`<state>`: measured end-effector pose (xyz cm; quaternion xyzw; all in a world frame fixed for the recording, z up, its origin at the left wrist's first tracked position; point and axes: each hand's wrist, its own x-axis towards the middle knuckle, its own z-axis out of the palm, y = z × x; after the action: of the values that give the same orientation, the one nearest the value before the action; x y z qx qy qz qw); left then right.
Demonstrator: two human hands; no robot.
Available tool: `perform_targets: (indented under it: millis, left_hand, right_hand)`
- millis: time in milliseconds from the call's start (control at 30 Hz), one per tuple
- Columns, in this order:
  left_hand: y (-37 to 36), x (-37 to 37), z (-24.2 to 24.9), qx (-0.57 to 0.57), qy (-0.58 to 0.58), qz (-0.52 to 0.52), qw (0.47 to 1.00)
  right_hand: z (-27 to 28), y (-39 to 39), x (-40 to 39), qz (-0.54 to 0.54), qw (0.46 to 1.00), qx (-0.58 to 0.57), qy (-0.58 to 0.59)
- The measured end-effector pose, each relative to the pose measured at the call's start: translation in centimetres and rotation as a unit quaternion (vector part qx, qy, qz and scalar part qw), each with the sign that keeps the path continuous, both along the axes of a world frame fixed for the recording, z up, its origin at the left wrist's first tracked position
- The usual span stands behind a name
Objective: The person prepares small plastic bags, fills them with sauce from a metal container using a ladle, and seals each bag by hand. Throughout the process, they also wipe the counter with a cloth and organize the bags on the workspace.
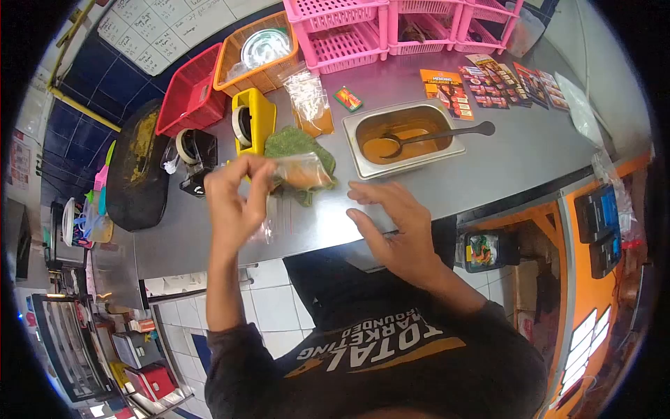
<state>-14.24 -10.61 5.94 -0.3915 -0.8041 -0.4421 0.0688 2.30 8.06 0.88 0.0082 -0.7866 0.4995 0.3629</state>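
Left hand: pinching a sauce-filled plastic bag by its neck, keeping it sealed, lifted over the green cloth.
Right hand: hovering spread, empty, above the worktop.
Sauce tray: sitting at one o'clock, ladle resting inside.

The small bag in the left hand is motion-blurred. The pink racks are cut off by the far edge; the whiteboard writing is too small to read.
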Motion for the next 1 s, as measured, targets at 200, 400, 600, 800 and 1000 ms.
perform_targets:
  millis: [200, 400, 600, 800, 1000]
  left_hand:
    - [6.0, -5.7, 0.2, -0.109, -0.001, -0.047, 0.993]
    - [9.4, -14.0, -4.0, -0.167, -0.097, -0.108, 0.975]
    - [8.9, -14.2, -6.0, -0.121, 0.152, -0.006, 0.981]
    - [-0.6, -4.5, -4.3, -0.025, 0.177, 0.097, 0.979]
    - [-8.9, 1.7, -9.4, -0.069, 0.16, 0.223, 0.959]
  right_hand:
    - [-2.5, -0.1, 0.8, 0.047, 0.994, 0.071, -0.073]
    - [-3.7, -0.7, -0.6, 0.061, 0.98, 0.139, -0.125]
    - [-4.7, -2.1, -3.5, 0.07, 0.969, 0.207, -0.113]
    - [-5.8, -2.8, -7.7, 0.099, 0.931, 0.35, -0.033]
    - [-5.9, -4.3, -10.7, 0.133, 0.879, 0.452, 0.081]
